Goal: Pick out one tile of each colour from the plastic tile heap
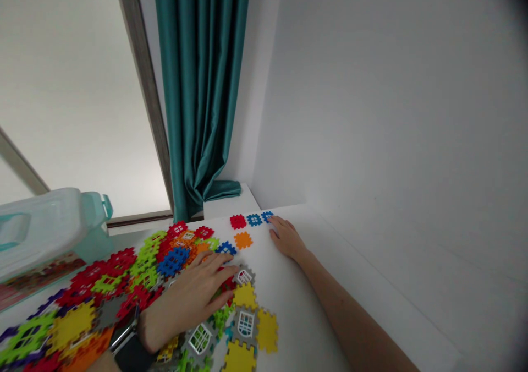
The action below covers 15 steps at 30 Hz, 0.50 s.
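My left hand lies flat, fingers stretched out, on a heap of interlocking plastic tiles in red, green, blue, yellow, orange and grey. My right hand rests on the white table further back, fingers extended, fingertips touching a blue tile. That tile ends a short row with another blue tile and a red tile. A single orange tile lies just in front of the row. A dark watch sits on my left wrist.
A translucent plastic storage box with a teal handle stands at the left. A teal curtain hangs at the back beside a window frame. A white wall runs along the table's right side.
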Tool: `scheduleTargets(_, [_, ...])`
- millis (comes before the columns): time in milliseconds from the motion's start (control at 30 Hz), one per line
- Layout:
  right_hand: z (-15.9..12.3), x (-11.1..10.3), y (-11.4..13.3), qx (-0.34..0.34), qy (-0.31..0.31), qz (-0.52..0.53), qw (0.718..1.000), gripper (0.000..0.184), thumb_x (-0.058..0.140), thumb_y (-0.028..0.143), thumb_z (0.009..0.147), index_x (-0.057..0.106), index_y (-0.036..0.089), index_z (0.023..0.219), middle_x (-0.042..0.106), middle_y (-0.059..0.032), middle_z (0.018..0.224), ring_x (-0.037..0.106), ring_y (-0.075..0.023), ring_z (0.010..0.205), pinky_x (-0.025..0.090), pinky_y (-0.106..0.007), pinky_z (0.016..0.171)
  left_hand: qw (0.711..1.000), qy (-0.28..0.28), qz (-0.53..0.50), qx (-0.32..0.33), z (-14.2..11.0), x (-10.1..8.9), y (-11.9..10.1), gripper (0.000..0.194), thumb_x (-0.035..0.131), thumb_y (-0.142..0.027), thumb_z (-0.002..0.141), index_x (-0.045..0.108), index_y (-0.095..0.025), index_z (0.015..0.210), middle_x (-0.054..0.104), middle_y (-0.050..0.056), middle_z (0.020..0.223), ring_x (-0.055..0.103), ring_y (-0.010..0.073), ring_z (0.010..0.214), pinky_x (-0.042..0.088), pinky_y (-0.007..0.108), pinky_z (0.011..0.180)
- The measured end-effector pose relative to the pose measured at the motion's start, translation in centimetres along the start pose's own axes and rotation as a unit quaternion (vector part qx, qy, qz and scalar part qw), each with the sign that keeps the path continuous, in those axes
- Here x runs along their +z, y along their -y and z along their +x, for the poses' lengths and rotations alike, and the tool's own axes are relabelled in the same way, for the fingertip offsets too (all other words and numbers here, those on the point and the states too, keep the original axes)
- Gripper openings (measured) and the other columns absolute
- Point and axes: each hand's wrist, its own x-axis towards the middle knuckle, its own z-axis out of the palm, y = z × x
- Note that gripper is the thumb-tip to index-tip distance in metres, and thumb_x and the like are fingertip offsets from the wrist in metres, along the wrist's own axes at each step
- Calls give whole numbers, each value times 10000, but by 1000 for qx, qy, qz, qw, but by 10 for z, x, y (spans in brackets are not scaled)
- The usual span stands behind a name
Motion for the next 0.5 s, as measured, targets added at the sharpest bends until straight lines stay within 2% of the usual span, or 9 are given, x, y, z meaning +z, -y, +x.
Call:
scheduleTargets(267, [-12,-6,7,-9,-23,27,999,536,454,174,919,480,171,1454,458,-136,1552,380,-250,1464,302,-483,1213,1000,10,-5,8,0,2,2,372,591,-285,969,589,-279,1342,620,84,1369,559,296,1289,389,518,1122])
scheduleTargets(400, [-33,-12,24,-22,-23,46,998,505,495,159,902,523,148,1407,488,-172,1513,405,-292,1440,320,-531,1200,1000,21,-3,7,0,2,3,324,579,-295,976,615,-274,1297,644,76,1334,584,294,1257,402,515,1108])
scheduleTargets(500, [-54,-19,45,-50,-15,68,996,465,500,156,912,551,182,1373,550,-146,1456,459,-271,1396,362,-514,1186,999,29,-7,23,-2,2,2,364,597,-301,969,600,-274,1332,645,72,1350,580,295,1270,406,514,1110])
